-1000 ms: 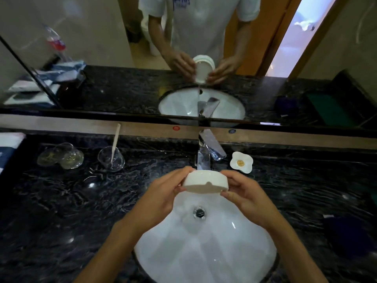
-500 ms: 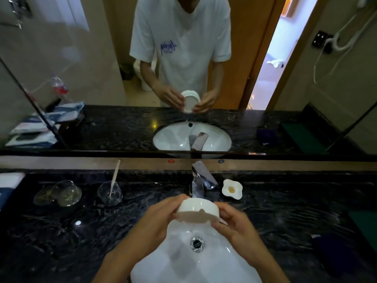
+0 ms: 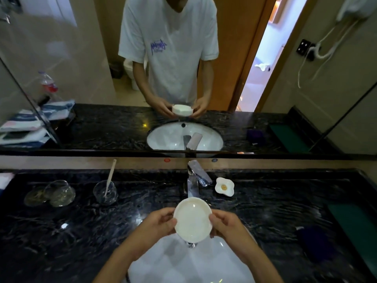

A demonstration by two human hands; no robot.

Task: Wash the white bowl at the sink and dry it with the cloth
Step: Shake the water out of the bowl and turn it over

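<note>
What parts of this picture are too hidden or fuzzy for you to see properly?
- Sink drain, head view: the round white bowl, gripped by the left hand and right hand, covers most of it.
- White oval sink basin: cut off by the bottom edge.
- Dark purple item on the black marble counter: too dim and blurred to identify.
- Running water from the chrome faucet: cannot tell.

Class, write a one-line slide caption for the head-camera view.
Both hands, left hand and right hand, hold the white bowl open side up over the sink, below the faucet.
</note>
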